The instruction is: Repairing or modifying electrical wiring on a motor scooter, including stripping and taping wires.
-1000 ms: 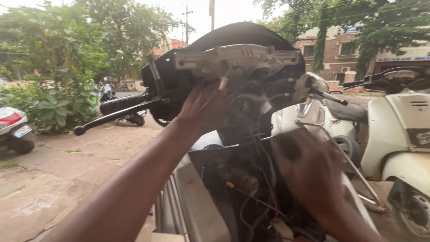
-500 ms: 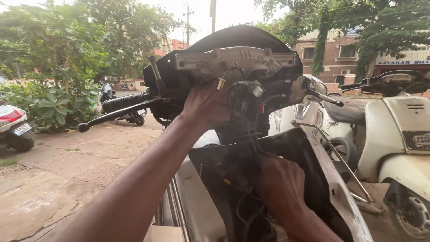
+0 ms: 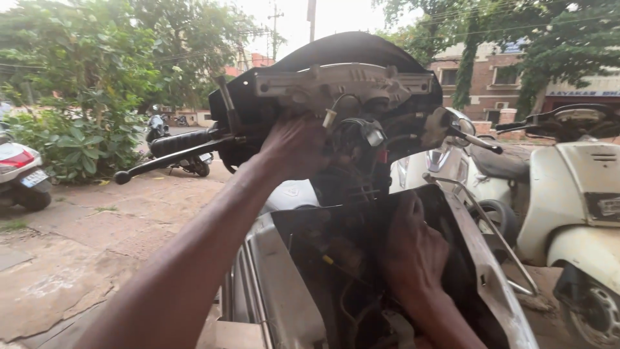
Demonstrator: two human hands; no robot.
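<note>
Standing just behind the person, I saw a scooter [image 3: 361, 194] with its front panels off and its wiring laid bare. The left hand [image 3: 294, 145] was pressed up against the underside of the handlebar housing [image 3: 342, 84], fingers curled together around something there, though I could not tell whether they gripped a part or only steadied the head. A small white connector [image 3: 329, 118] hung on its wire just beside that hand. The right hand [image 3: 413, 249] was sunk down in the open front cavity [image 3: 323, 258], fingers bent in among the dark wires [image 3: 352, 304]; whether they pinched one I could not tell.

By my reckoning the work in hand was tracing or freeing the cable run between the housing and the cavity, with the upper hand holding and the lower one feeling. The next move seemed to call for a sure hold on one single wire, drawn gently so nothing nearby snagged. The brake lever [image 3: 168, 161] stuck out to the left, and a cream scooter [image 3: 575, 194] stood well apart at the right.
</note>
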